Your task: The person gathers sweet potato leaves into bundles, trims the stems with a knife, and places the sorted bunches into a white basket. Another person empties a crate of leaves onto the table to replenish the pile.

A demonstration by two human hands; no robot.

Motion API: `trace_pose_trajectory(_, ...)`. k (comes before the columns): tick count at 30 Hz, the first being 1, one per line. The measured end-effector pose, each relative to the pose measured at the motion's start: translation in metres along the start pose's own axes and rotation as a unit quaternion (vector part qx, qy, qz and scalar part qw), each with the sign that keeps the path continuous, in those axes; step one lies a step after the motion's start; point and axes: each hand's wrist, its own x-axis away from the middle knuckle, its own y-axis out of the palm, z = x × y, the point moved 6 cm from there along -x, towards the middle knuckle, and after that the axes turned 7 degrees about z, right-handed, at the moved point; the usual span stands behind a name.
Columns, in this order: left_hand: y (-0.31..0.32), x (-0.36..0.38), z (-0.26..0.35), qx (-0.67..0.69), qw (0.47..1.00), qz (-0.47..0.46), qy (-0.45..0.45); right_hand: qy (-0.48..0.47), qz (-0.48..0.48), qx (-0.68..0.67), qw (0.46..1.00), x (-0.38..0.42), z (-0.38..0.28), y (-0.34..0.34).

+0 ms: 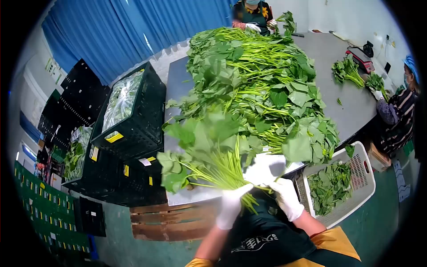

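My left hand (232,205), in a white glove, is closed around the stems of a bunch of leafy greens (222,167). Its leaves fan up and left over the table edge, and the cut stem ends poke out below my fist. To the right, my white-gloved right hand (287,199) is closed, its fingertips pinching at a thin green stem beside the bunch. Just beyond both hands lies a white object (265,169), partly hidden by the greens. A large heap of the same leafy greens (253,89) covers the table in front of me.
A white crate (362,196) with loose leaves stands right of me. Dark green crates (149,102), one holding bagged greens, are stacked left of the metal table (329,58). Two co-workers handle greens at the far end and right side, near a red scale (362,60).
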Motion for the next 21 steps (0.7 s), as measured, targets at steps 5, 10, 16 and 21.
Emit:
trace_pose_trajectory(5, -0.017, -0.004, 0.009, 0.173, 0.976, 0.063, -0.112, -0.196, 0.1, -0.252, 0.942, -0.006, -0.039, -0.127)
trace_pose_trajectory(10, -0.065, -0.024, 0.039, 0.26, 0.955, 0.143, -0.005, -0.183, -0.036, -0.453, 0.872, -0.013, -0.108, -0.145)
trace_pose_trajectory(16, -0.066, -0.012, 0.042, 0.187, 0.974, 0.128, -0.011, -0.005, -0.116, -0.17, 0.978, -0.12, -0.057, -0.028)
trace_pose_trajectory(21, -0.071, 0.001, 0.041, 0.135, 0.976, 0.168, -0.018, -0.097, -0.071, 0.011, 0.993, -0.276, -0.018, -0.008)
